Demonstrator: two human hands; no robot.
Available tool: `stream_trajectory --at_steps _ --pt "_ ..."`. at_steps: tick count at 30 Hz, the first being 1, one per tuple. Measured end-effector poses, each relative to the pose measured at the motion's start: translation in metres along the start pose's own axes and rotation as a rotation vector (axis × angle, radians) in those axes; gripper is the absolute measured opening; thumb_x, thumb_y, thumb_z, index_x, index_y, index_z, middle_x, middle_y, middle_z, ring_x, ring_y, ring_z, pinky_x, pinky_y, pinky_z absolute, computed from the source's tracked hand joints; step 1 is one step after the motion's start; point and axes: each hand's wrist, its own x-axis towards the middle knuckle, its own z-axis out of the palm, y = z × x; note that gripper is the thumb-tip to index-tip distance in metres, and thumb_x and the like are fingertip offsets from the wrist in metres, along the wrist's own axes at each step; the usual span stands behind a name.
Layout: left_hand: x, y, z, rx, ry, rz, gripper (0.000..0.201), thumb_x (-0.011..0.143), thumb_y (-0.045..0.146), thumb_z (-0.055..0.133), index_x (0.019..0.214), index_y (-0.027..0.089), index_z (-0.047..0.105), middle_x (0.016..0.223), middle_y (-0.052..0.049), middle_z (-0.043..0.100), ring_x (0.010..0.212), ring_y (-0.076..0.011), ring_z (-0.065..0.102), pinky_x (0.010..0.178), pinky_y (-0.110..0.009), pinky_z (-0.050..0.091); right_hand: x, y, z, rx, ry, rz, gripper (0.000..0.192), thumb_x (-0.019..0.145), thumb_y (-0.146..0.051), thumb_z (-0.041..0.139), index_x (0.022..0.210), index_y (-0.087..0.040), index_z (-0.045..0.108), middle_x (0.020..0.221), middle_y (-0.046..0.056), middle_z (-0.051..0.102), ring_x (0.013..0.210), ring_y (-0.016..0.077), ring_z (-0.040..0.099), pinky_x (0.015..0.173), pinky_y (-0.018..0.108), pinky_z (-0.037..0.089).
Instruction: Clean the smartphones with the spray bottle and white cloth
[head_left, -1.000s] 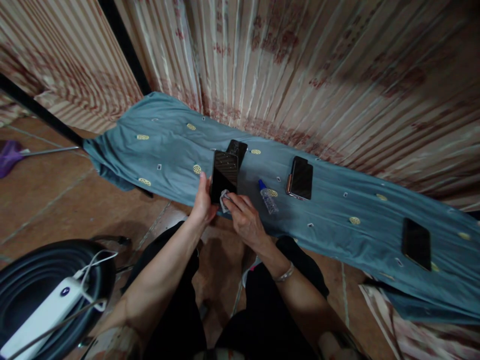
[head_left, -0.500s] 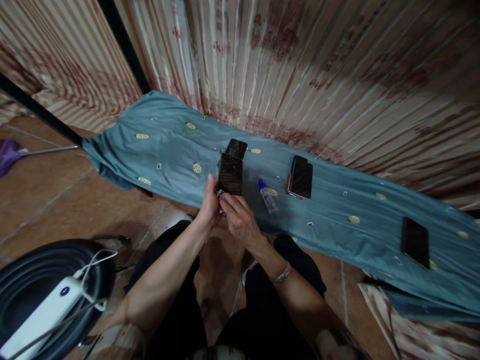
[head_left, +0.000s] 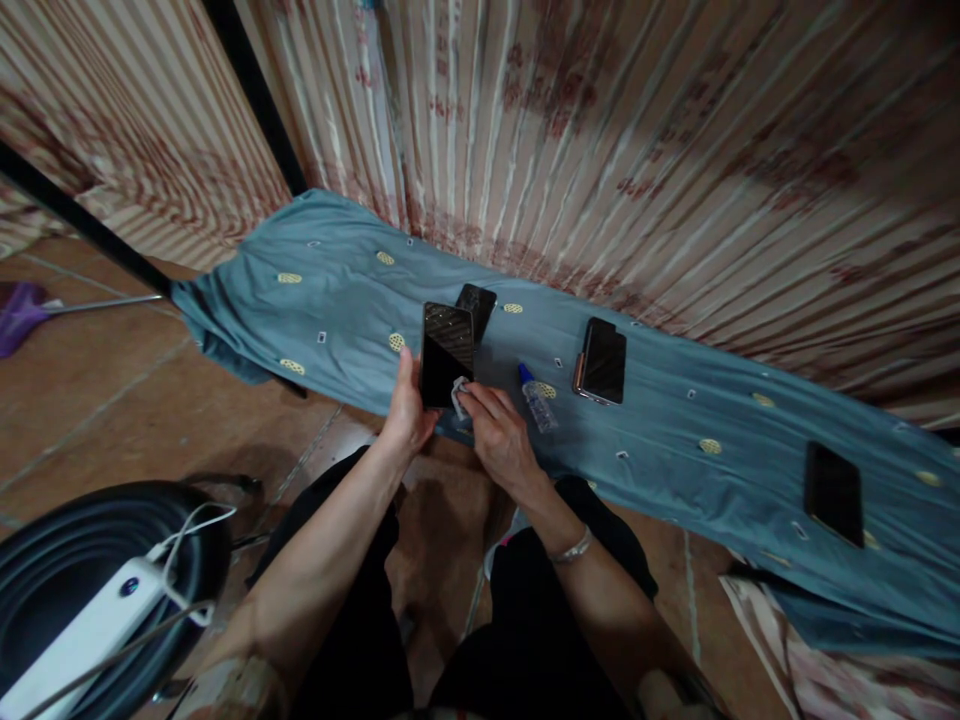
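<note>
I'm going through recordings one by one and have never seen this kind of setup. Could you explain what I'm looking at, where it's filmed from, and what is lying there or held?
There is no machine: a person works with two bare hands, filmed by one head-worn camera looking forward and down. The left hand holds a black, flat, rectangular phone at its lower left. The right hand pinches a small, crumpled, pale grey cloth at its lower right corner. On the long surface covered in blue-green fabric with yellow oval prints lie a dark phone-like device, partly hidden behind the held phone; a see-through bottle with a blue cap; dark, flat devices, apparently stacked; and, farthest right, another black phone.
</note>
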Motion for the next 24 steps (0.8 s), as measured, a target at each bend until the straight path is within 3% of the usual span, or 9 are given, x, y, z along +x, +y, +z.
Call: stream_trajectory --at_steps 5,12,19,24 --pt "-0.004 -0.001 0.002 0.012 0.017 -0.044 0.052 0.1 0.054 0.031 0.102 0.018 0.069 0.09 -0.008 0.077 0.093 -0.0234 0.073 0.078 -0.033 0.058 0.001 0.0 -0.001 -0.048 0.048 0.002 0.037 0.099 -0.01 0.038 0.119 -0.014 0.069 0.118 0.013 0.071 0.108 0.0211 0.064 0.099 0.035 0.055" --pt "-0.001 0.003 -0.001 0.017 0.038 -0.019 0.053 0.099 0.055 0.032 0.105 0.018 0.07 0.09 -0.008 0.077 0.093 -0.0246 0.073 0.077 -0.032 0.058 -0.001 -0.007 -0.001 0.003 -0.035 0.009 0.039 0.098 -0.008 0.04 0.123 -0.016 0.068 0.12 0.013 0.07 0.109 0.0214 0.064 0.099 0.037 0.055" --pt "-0.009 -0.006 0.0 0.041 -0.036 -0.075 0.052 0.097 0.055 0.039 0.114 0.017 0.069 0.093 -0.008 0.078 0.091 -0.0253 0.074 0.08 -0.035 0.058 0.003 0.01 -0.002 -0.021 0.021 0.064 0.039 0.099 -0.01 0.038 0.123 -0.015 0.068 0.122 0.014 0.07 0.111 0.0228 0.062 0.101 0.038 0.053" --pt "-0.012 -0.015 0.0 0.071 -0.088 -0.086 0.045 0.094 0.053 0.049 0.107 0.015 0.072 0.097 -0.009 0.078 0.097 -0.0267 0.073 0.086 -0.035 0.058 0.007 0.025 -0.006 -0.054 0.046 0.12 0.041 0.098 -0.01 0.037 0.125 -0.02 0.067 0.124 0.01 0.07 0.113 0.0218 0.061 0.104 0.039 0.051"
